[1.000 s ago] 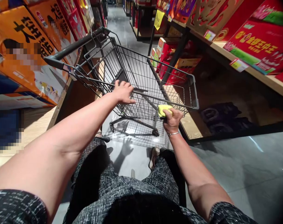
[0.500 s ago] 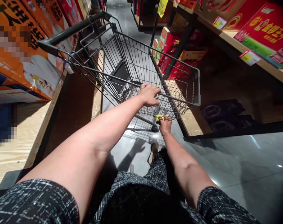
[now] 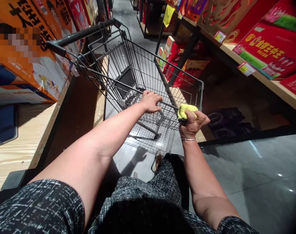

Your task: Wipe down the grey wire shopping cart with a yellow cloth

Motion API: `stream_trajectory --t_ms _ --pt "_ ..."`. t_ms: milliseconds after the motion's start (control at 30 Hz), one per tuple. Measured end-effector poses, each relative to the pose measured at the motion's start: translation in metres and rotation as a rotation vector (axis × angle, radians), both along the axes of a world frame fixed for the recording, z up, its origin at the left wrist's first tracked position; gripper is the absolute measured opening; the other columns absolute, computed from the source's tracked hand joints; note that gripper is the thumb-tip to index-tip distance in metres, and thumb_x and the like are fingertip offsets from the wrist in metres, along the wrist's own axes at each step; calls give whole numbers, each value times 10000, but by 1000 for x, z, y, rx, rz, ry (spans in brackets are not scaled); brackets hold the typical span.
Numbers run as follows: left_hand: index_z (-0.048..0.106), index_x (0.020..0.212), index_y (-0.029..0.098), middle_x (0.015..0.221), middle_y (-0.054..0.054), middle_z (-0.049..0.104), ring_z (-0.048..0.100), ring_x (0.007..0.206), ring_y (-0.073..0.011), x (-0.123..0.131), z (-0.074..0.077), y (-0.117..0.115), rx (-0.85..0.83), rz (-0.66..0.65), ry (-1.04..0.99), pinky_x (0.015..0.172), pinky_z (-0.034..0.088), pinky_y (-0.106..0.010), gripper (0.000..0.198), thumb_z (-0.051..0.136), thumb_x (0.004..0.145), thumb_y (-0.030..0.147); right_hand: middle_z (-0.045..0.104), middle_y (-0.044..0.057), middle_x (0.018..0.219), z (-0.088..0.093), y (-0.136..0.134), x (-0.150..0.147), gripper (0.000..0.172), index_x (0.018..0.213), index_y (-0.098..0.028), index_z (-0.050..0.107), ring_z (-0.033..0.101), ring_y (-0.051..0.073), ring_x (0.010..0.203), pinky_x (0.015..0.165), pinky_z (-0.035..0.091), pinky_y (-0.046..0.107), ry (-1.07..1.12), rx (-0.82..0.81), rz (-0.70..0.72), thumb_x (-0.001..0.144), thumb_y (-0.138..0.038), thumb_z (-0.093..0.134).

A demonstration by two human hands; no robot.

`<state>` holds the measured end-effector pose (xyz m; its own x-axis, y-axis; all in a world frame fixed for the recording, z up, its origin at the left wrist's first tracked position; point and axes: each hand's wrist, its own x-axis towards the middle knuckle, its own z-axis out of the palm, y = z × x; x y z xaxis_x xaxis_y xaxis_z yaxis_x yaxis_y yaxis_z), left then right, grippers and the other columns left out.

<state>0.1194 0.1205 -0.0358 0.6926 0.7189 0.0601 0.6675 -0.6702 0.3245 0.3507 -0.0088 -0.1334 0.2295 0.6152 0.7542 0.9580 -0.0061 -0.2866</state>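
Note:
A dark wire shopping cart [image 3: 126, 83] stands in front of me, its push handle [image 3: 86, 32] toward the upper left. My left hand [image 3: 151, 101] is closed over the near top rail, fingers across it and thumb on the near side. Farther right along that rail, my right hand [image 3: 193, 122] grips a bunched yellow cloth [image 3: 186, 111] at the front corner of the basket. The cloth overlaps the rail's end; whether it presses on the metal is hard to tell. A thin bracelet [image 3: 188, 139] circles my right wrist. Nothing shows inside the wire basket.
Orange boxes [image 3: 46, 74] and a dark blue tablet-like item [image 3: 4, 125] sit on a wooden shelf at the left. Shelving with red boxes [image 3: 264, 48] stands on the right, with more red packs [image 3: 184, 73] low behind the cart. Grey floor [image 3: 250, 172] lies below.
My right hand has risen with the yellow cloth from low beside the basket to the top rail's front corner. My left hand stays on the rail; the view has shifted slightly.

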Motion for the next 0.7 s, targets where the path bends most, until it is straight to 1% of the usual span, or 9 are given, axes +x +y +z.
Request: stream_trajectory --t_ms 33,100,167,300,400,467,533,600,700 --pt "701 1106 249 1088 -56 725 557 1134 -312 -1 0 -2 2 0 -1 1066 261 -489 301 649 842 384 483 127 1172 -4 -2 -2 324 1084 -265 733 413 327 1176 1041 420 546 0 -1 -7 855 -116 560" --pt "701 1105 244 1095 -60 731 559 1129 -310 -2 -1 -6 5 -4 -6 1062 260 -490 298 641 850 385 497 130 1165 -25 -9 -6 354 1067 -257 741 416 323 1166 1041 417 536 17 -52 -23 833 -85 539" --pt "703 1107 241 1084 -57 736 562 1123 -306 -4 -2 -8 6 -12 -13 1062 256 -489 296 632 855 380 504 128 1171 -57 -22 -9 415 1072 -250 748 411 320 1171 1048 416 528 66 -159 -61 783 -56 522" --pt "707 1084 253 1043 -37 739 560 1109 -297 -7 -5 -10 18 -20 -26 1053 255 -482 278 628 860 398 509 133 1154 -120 -52 -14 485 1074 -201 749 402 295 1125 1013 431 481 217 -477 -131 701 -31 490" --pt "708 1063 258 1010 -26 740 561 1083 -285 -12 -6 -10 22 -24 -44 1043 258 -475 269 636 863 423 515 137 1104 -144 -65 -13 471 1019 -162 739 410 278 1070 977 429 460 270 -564 -136 650 -19 483" --pt "711 1048 256 989 -21 741 562 1061 -279 -15 -7 -9 20 -29 -61 1038 261 -473 277 641 863 449 512 131 1085 -145 -68 -10 477 1008 -154 727 418 276 1071 994 413 473 279 -556 -117 621 -17 485" --pt "715 1036 256 969 -17 743 561 1041 -276 -17 -7 -8 16 -30 -81 1035 263 -472 288 646 860 473 502 120 1087 -136 -70 -6 488 1022 -163 718 420 275 1080 1008 400 485 280 -523 -99 617 -23 484" --pt "717 1030 258 955 -13 746 559 1025 -274 -18 -8 -8 12 -26 -94 1031 264 -473 291 651 855 482 493 106 1092 -115 -72 -1 486 1045 -186 709 422 271 1077 1003 396 487 258 -425 -90 644 -34 481" --pt "721 1035 252 953 -18 749 561 1019 -276 -18 -9 -7 9 -18 -91 1027 272 -473 303 657 850 484 477 91 1094 -68 -76 8 407 1074 -219 694 444 272 1071 994 391 502 180 -164 -64 738 -76 514"
